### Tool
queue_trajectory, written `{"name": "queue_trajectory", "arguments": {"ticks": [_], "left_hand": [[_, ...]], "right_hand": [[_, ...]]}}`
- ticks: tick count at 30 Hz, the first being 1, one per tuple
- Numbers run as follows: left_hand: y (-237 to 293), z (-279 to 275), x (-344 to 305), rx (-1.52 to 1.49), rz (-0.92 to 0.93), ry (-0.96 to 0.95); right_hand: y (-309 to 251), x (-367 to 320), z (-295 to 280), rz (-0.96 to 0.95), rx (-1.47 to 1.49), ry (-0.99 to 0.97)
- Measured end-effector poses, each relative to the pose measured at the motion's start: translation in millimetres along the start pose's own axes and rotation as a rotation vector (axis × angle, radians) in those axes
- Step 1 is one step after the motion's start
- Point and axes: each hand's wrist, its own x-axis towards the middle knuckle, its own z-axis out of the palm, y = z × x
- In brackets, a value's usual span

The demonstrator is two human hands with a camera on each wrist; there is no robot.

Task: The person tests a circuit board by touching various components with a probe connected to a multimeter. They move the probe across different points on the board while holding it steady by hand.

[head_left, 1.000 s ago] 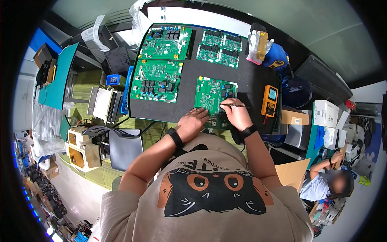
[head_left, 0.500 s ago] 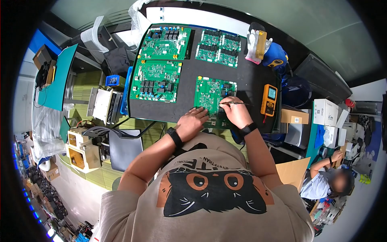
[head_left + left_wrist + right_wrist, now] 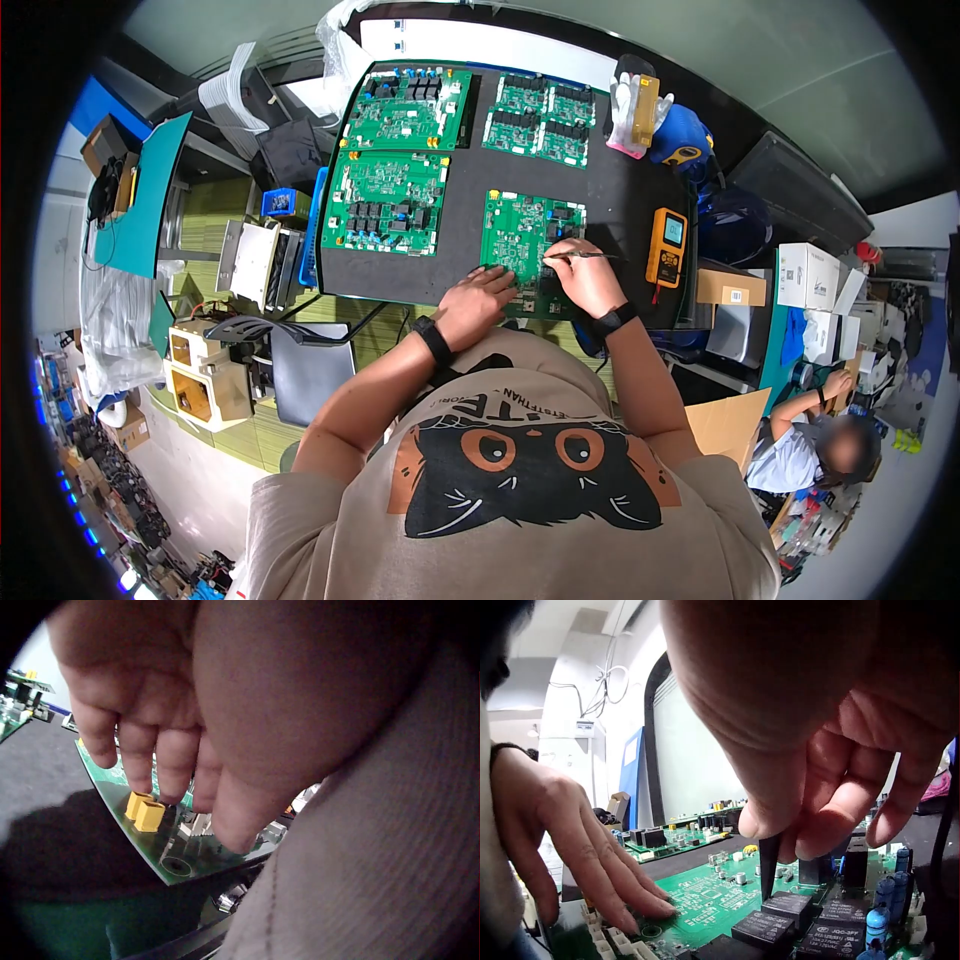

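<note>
A green circuit board [image 3: 515, 225] lies on the black mat by the table's near edge. My left hand [image 3: 478, 300] rests on its near left corner, fingers extended. In the left wrist view, those fingertips are beside two yellow connectors [image 3: 150, 816]. Between thumb and fingers, my right hand [image 3: 588, 280] pinches slim black tweezers [image 3: 769, 866], which point down. Their tip stands right at the edge of the black relays [image 3: 765, 928] in the right wrist view. Blue cylindrical components [image 3: 877, 922] stand to the right of the relays.
Two larger green boards [image 3: 385, 185] lie on the left of the mat. A panel of smaller boards [image 3: 540, 118] is at the back. An orange multimeter [image 3: 667, 248] lies at right, near a blue device [image 3: 682, 135]. Another person [image 3: 800, 450] sits far right.
Both hands stay nearly in place, the left still on the board. The tweezers' rear end has tilted slightly in the right hand.
</note>
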Motion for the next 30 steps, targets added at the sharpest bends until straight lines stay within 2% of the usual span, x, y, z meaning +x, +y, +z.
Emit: {"name": "queue_trajectory", "arguments": {"ticks": [30], "left_hand": [[0.5,-0.5,0.0,0.006,-0.007,-0.014]], "right_hand": [[-1.8,3.6,-1.9,-0.042,-0.026,0.004]]}}
